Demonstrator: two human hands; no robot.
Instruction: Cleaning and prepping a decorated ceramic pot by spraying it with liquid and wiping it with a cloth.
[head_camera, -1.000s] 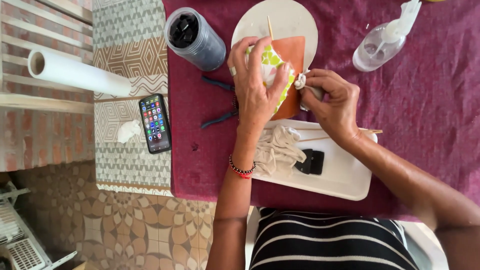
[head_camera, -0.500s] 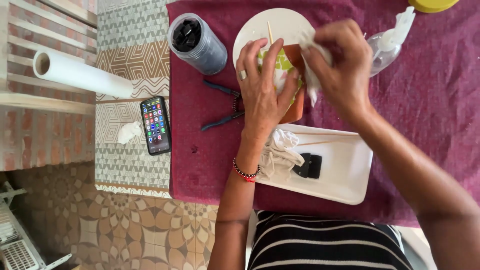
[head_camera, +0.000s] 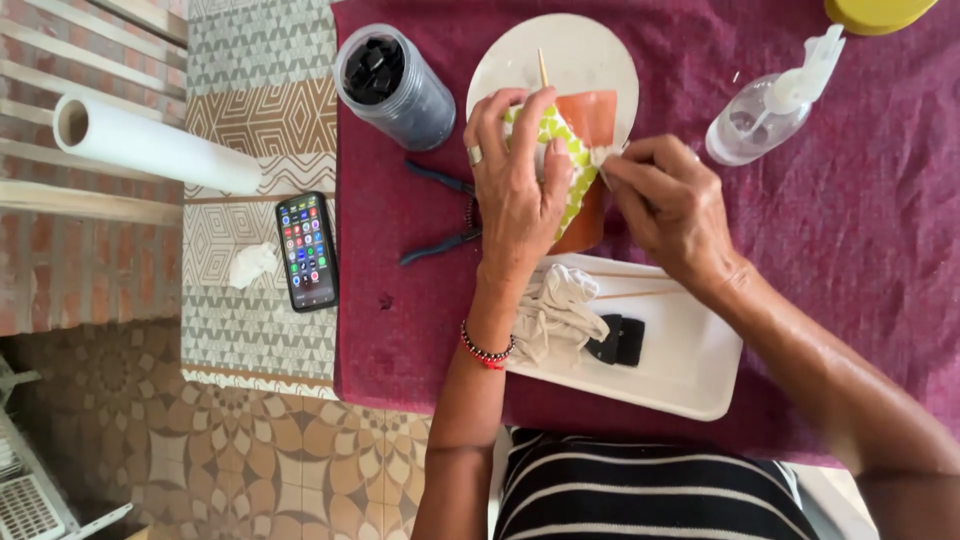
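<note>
— So, where was the pot?
— Upper centre, over the white plate. My left hand cupped the terracotta pot; my right hand pinched its thin paper. Stiff, breakable clay; flimsy paper.

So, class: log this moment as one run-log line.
left hand: holds terracotta pot | right hand: pinches patterned paper | white tray: nearby

Bright, even daylight fills the head view, with no harsh glare. Shadows are soft and short; the left hand casts a faint one toward six o'clock onto the maroon cloth. The spray bottle shows small highlights. Focus is sharp at the centre, with slight stretching toward the edges.
</note>
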